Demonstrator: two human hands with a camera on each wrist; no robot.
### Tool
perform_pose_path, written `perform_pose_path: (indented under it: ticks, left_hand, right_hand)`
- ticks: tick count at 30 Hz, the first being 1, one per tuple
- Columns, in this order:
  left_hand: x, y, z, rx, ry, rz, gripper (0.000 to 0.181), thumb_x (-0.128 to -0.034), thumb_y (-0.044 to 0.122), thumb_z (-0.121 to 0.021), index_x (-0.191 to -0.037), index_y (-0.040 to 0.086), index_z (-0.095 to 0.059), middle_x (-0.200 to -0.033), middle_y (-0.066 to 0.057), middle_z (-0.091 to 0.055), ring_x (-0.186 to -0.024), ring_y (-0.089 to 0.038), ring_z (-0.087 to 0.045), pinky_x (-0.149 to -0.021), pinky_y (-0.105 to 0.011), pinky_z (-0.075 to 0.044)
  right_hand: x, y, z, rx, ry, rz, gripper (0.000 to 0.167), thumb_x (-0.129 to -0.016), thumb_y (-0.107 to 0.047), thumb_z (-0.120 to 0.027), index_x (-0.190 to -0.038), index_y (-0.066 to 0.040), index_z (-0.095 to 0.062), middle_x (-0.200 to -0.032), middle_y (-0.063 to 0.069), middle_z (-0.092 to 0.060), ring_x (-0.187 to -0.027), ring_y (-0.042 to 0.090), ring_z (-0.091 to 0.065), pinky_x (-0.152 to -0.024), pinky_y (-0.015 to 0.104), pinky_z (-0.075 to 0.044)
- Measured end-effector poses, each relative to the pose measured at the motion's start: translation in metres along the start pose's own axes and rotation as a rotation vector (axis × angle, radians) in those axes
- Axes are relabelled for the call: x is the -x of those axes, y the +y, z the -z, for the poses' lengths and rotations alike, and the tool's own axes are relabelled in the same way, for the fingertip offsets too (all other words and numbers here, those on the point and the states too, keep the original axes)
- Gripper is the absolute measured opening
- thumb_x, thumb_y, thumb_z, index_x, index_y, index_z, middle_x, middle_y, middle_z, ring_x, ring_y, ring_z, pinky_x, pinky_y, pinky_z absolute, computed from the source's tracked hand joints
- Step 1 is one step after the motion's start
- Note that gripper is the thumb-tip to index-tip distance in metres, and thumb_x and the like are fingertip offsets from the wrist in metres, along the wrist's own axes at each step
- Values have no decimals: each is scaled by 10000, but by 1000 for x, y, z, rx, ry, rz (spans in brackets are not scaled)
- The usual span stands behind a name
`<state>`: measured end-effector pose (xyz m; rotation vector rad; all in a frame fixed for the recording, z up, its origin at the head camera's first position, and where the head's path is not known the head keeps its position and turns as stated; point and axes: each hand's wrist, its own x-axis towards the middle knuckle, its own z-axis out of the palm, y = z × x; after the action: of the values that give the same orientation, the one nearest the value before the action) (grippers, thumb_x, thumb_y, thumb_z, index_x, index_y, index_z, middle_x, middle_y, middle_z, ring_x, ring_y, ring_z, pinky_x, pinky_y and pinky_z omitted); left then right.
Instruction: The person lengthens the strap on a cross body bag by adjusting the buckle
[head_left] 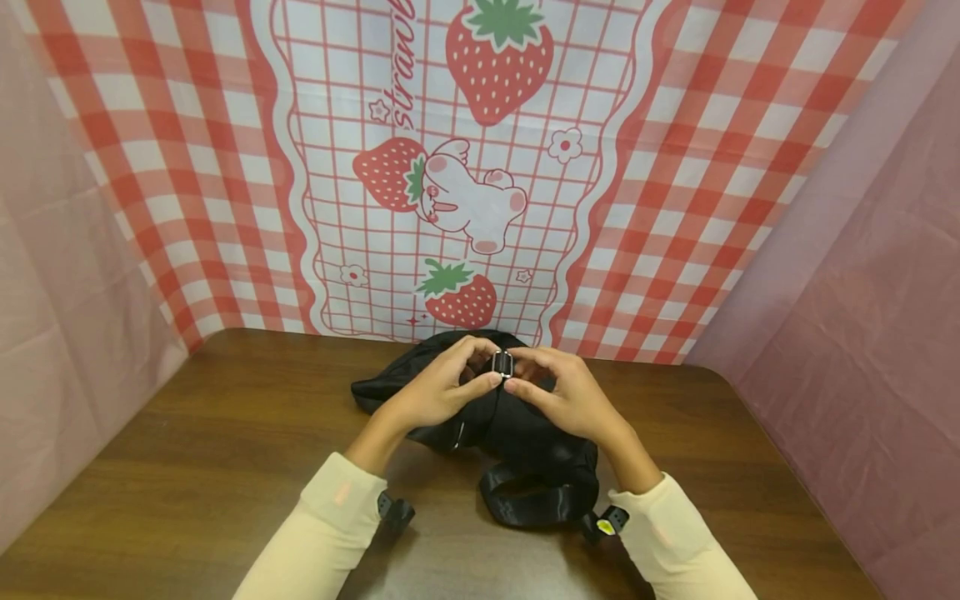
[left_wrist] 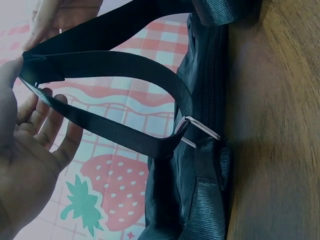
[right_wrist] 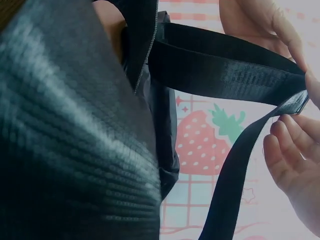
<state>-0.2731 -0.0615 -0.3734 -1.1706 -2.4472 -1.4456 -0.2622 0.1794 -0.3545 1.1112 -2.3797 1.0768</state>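
Both L hand [head_left: 442,387] & R hand [head_left: 573,396] pinch metal strap buckle [head_left: 502,364], blk bag [head_left: 528,433] partly hidden by them.

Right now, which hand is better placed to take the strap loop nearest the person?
Right, I'd say. The right hand and left hand are both at the buckle, but the strap loop sits on the right one's side, near that wrist; the left would likely reach across.
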Motion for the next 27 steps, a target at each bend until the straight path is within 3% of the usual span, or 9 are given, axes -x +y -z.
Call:
perform_pose_path:
  ticks: [8, 13, 17, 21, 27]
  left_hand:
    - [0, 0, 0, 0, -22, -8, 366, -1069, 333, -568, -1366, 128, -508, -1187, -15, -550, -1015, -161, -563, -820, -355, -512]
    - [1, -1, 1, -2, -46, -5, 448, -1053, 402, -576, -1394, 120, -506, -1189, -28, -559, -1027, -168, -562, -830, -358, -512]
    - [2, -5, 4, 6, -65, 36, 506, -1049, 484, -535, -1404, 124, -521, -1230, -30, -583, -1064, -169, -580, -876, -383, -515]
    - [3, -9, 8, 17, -49, 95, 431, -1086, 443, -478, -1355, 127, -592, -1278, -32, -624, -1111, -180, -601, -929, -414, -514]
    - [4, -13, 11, 41, -13, 137, 302, -1080, 352, -541, -1252, 137, -665, -1148, -25, -675, -999, -191, -627, -861, -396, -530]
  right_hand:
    - [1, 2, 0, 6, -3, 3, 302, -930, -162, -783, -1209, -66, -719, -938, -49, -689, -832, 97, -657, -731, 389, -584]
    - [2, 3, 0, -32, 39, 17, 283, -908, -142, -796, -1178, -93, -727, -936, -39, -696, -814, 116, -656, -707, 418, -585]
    - [3, 4, 0, -52, 85, 19, 305, -872, -110, -815, -1165, -102, -731, -944, -26, -705, -814, 141, -661, -694, 425, -582]
    - [2, 3, 0, -46, 118, 21, 336, -827, -57, -831, -1148, -75, -732, -933, 9, -710, -806, 187, -668, -680, 412, -576]
    - [0, -15, 2, -62, 107, 25, 343, -806, 41, -810, -1133, 51, -706, -922, 130, -708, -796, 304, -680, -689, 492, -580]
